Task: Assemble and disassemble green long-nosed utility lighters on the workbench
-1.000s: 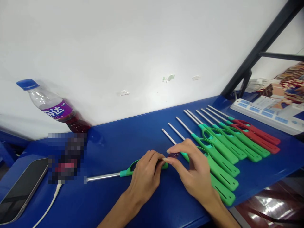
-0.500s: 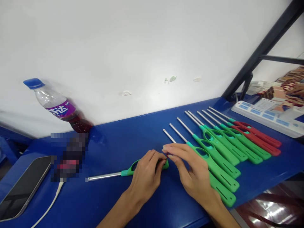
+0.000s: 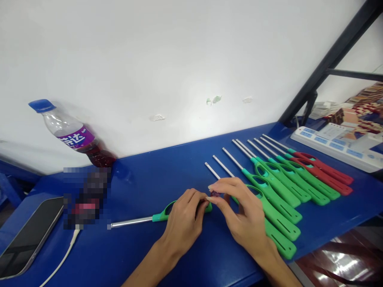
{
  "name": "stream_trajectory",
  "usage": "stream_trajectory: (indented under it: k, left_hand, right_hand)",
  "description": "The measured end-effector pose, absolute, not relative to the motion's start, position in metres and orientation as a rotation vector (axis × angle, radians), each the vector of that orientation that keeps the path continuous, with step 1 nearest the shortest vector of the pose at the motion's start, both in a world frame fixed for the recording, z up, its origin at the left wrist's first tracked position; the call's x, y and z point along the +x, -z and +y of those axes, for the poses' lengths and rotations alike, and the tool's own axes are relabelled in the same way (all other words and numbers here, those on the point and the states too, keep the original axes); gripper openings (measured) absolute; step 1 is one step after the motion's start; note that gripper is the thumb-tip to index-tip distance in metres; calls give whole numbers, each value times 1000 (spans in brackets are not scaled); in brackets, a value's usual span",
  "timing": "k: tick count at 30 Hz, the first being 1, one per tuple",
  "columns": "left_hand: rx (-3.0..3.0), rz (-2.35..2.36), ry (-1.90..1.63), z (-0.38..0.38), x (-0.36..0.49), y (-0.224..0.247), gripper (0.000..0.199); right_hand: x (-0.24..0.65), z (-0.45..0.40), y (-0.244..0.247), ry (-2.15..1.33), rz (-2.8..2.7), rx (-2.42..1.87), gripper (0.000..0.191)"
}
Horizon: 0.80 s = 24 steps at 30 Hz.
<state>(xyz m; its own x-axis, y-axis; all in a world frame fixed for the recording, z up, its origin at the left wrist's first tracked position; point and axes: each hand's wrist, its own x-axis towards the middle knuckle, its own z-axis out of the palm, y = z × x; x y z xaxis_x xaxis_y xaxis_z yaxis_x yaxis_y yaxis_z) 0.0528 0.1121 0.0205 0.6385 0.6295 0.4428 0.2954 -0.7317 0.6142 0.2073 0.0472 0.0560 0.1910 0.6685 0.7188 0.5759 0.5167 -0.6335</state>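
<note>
My left hand [image 3: 186,221] is wrapped over the handle of a green stick lighter [image 3: 160,217]. The lighter lies on the blue table [image 3: 149,255] with its metal tube pointing left, and most of its handle is hidden under my fingers. Just right of its end, my right hand [image 3: 245,213] pinches a small dark reddish piece [image 3: 214,194] between thumb and fingertips; it is too small to identify. Beside and partly behind my right hand lie several green lighters [image 3: 269,181] in a slanted row, with two red-handled lighters [image 3: 326,171] at the far end.
A bottle of dark drink [image 3: 76,133] leans against the white wall [image 3: 179,59]. Near it are a phone [image 3: 32,235], a blurred-out object [image 3: 88,197] and a white cable [image 3: 61,261]. A white power strip [image 3: 335,149] lies at the back right, below a black metal frame [image 3: 326,59].
The thumb and fingertips of my right hand have shifted slightly, and the small dark piece between them shows more clearly. My left hand and the lighter stay in place.
</note>
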Motion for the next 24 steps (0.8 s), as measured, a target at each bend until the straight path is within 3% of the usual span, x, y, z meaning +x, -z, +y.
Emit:
stream_trajectory:
  k: [17, 24]
  left_hand:
    - [2398, 708, -932, 111, 53, -21, 16]
    - [2370, 722, -904, 111, 52, -24, 14]
  right_hand:
    - [207, 47, -54, -47, -1505, -1168, 38]
    - [210, 43, -59, -33, -1579, -1176, 51]
